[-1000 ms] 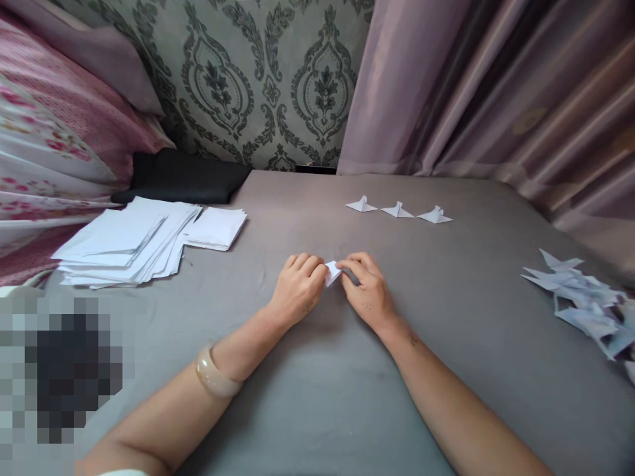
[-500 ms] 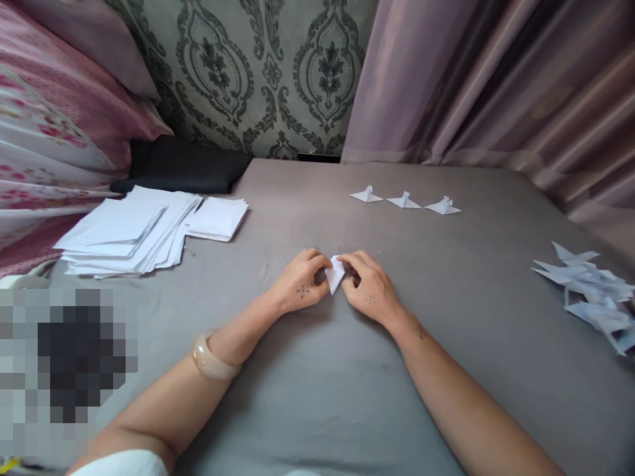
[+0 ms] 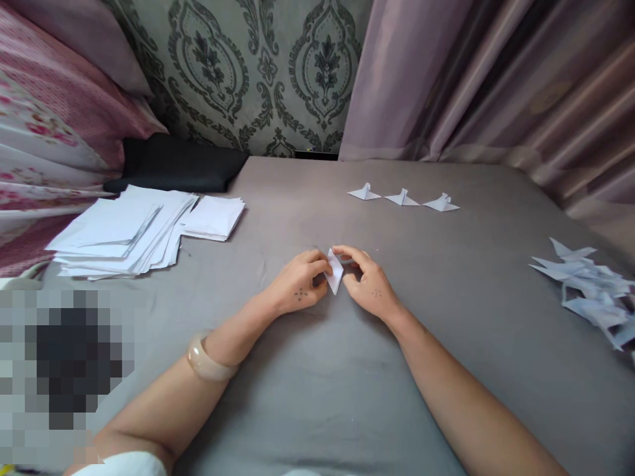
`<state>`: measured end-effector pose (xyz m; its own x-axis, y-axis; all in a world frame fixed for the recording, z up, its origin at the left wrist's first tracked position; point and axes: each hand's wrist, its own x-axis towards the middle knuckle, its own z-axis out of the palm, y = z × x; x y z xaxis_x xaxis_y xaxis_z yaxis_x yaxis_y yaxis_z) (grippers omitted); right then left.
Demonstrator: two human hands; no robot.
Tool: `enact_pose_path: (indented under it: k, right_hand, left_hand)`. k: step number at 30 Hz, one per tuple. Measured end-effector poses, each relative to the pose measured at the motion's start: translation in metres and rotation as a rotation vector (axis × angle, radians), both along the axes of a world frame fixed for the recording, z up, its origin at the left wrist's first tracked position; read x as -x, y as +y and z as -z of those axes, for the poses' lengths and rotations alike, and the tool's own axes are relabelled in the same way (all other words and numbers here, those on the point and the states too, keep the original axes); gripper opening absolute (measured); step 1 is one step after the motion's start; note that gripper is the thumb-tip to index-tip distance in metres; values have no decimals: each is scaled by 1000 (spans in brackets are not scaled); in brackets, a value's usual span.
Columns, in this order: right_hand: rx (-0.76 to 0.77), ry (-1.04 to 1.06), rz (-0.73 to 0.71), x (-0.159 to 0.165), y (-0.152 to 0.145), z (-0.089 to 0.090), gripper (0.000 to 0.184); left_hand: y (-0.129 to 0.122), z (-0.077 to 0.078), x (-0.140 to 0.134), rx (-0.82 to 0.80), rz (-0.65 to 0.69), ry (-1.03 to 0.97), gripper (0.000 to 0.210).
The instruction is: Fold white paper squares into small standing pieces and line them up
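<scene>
A small white piece of folded paper (image 3: 335, 272), narrow and diamond-shaped, stands between my two hands near the middle of the grey cloth. My left hand (image 3: 301, 281) pinches its left side between thumb and fingers. At its upper corner is the stretched index fingertip of my right hand (image 3: 373, 285). The right thumb lies close by the paper's right edge, well apart from the index finger; whether it touches is hard to tell. The left fingers cover part of the paper.
Three folded paper birds (image 3: 403, 198) stand in a row at the back. Several more folded paper pieces (image 3: 590, 284) are heaped at the right. Large paper sheets (image 3: 119, 231) and a smaller paper stack (image 3: 213, 217) lie at the left, before a black cloth item (image 3: 173, 162).
My right index finger has straightened and moved up to the paper's top corner, widening its gap from the thumb. More of the folded paper shows. My left hand keeps its pinch.
</scene>
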<state>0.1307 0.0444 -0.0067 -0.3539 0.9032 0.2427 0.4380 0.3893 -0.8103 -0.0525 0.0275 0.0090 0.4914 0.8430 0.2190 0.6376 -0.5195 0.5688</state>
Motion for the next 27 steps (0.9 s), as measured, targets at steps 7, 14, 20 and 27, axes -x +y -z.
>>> enact_pose_path:
  k: [7,14,20,27]
  right_hand:
    - [-123,-105,8,-2,0,-2,65]
    - [-149,-213,-36,-5,3,0,61]
    - [-203,-231,-61,-8,6,1,37]
    - [-191,-274,-69,-8,3,-1,25]
  left_hand:
    - [-1,0,0,-21,10,19,26]
    - [1,0,4,0,16,10,25]
    - [5,1,8,54,6,-83,26]
    - [4,-5,7,149,-43,-122,18]
